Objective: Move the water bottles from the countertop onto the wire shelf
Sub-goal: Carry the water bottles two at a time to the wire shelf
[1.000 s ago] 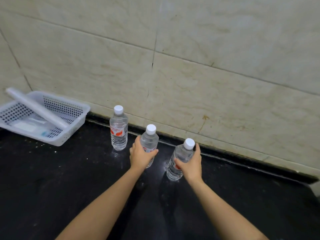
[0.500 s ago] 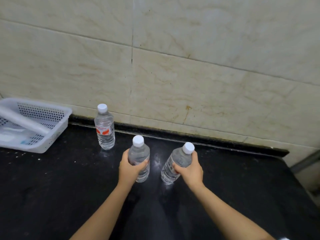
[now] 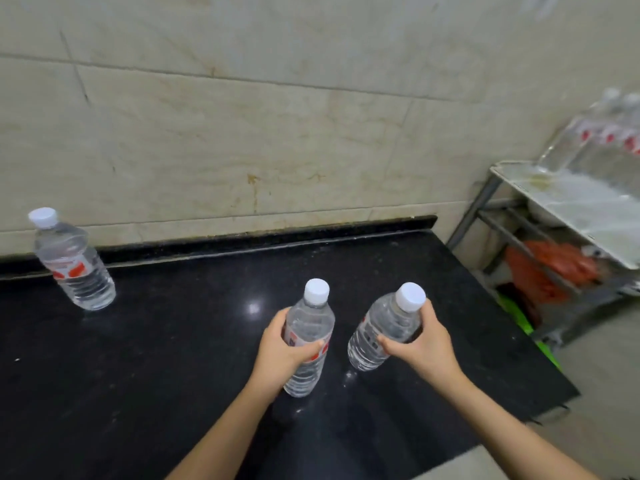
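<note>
**Two bottles in hand, one on the counter**

A wall (image 3: 277, 133) of large beige marbled tiles, stained in places, fills the upper view. Below it runs one black, glossy, speckled counter (image 3: 138, 375), ending at the right over a pale floor (image 3: 609, 382).

Past that end stands one metal shelf (image 3: 588, 216), blurred. On its top sits a cluster of clear shelf bottles (image 3: 595, 133) with red labels, too blurred to count. An orange-red bundle (image 3: 554, 268) lies lower in the frame, and something bright green (image 3: 519, 317) lies by its foot.

Two bare forearms reach in. The left grip (image 3: 277, 348) is clamped round the middle bottle (image 3: 310, 323), which is near upright. The right grip (image 3: 426, 348) is clamped round the right bottle (image 3: 388, 323), which is tilted. Both are over the counter's near middle, just beside each other. I cannot tell whether their bases touch it.

A third bottle (image 3: 74, 268) stands free at the far left near the wall, well apart.

All three bottles are clear, with white caps and red-and-white labels; the writing is too small to read.
</note>
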`<state>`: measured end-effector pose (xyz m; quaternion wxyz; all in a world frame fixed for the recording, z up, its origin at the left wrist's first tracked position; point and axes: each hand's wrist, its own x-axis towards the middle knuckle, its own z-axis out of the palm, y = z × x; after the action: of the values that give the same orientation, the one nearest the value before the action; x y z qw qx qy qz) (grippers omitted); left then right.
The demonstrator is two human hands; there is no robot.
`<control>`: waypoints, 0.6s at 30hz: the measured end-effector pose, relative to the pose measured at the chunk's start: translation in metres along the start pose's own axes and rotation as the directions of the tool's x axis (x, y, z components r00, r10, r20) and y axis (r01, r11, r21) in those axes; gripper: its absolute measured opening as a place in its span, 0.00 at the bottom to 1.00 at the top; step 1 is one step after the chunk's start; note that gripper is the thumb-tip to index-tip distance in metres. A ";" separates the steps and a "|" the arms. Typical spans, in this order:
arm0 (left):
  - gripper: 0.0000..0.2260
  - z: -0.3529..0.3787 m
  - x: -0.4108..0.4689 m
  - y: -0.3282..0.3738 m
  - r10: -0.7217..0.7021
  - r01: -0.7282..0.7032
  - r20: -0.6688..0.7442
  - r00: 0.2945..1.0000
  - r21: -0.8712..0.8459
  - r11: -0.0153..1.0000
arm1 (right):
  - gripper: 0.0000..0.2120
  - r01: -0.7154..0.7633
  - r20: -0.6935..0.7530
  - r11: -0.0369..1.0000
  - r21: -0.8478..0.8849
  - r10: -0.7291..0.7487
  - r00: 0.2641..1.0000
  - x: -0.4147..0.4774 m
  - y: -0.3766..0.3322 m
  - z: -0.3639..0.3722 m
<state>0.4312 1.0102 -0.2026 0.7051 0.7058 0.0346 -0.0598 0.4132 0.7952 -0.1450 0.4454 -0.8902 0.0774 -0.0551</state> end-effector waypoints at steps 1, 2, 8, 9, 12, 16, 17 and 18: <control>0.23 0.014 -0.004 0.002 0.010 -0.010 0.029 1.000 0.011 1.000 | 0.32 -0.010 -0.014 1.000 -0.004 0.010 1.000 -0.005 0.008 -0.014; 0.23 0.029 -0.008 0.004 0.016 -0.017 0.054 0.998 0.020 1.000 | 0.32 -0.019 -0.026 1.000 -0.004 0.019 0.999 -0.011 0.016 -0.029; 0.21 0.132 -0.041 0.010 0.067 -0.070 0.101 0.993 0.027 0.997 | 0.30 -0.009 -0.139 0.999 0.033 0.013 0.990 -0.046 0.078 -0.125; 0.21 0.152 -0.048 0.009 0.078 -0.080 0.094 0.993 0.021 0.997 | 0.29 -0.007 -0.160 0.999 0.043 0.014 0.987 -0.053 0.090 -0.142; 0.21 0.213 -0.070 0.004 0.098 -0.098 0.069 0.993 -0.007 0.995 | 0.27 0.004 -0.231 0.998 0.067 0.011 0.973 -0.074 0.125 -0.195; 0.21 0.285 -0.089 -0.001 0.102 -0.100 0.076 0.992 -0.021 0.995 | 0.27 0.004 -0.280 0.997 0.079 0.018 0.960 -0.097 0.165 -0.262; 0.21 0.301 -0.093 -0.001 0.100 -0.100 0.090 0.991 -0.010 0.995 | 0.27 -0.002 -0.283 0.997 0.081 0.025 0.959 -0.102 0.174 -0.277; 0.22 0.316 -0.097 -0.001 0.097 -0.097 0.105 0.990 0.001 0.995 | 0.27 -0.004 -0.284 0.996 0.084 0.028 0.959 -0.106 0.183 -0.289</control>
<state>0.3238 0.6979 -0.1898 0.7059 0.7045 -0.0371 -0.0626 0.2441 0.4798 -0.1219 0.4666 -0.8532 0.1457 -0.1820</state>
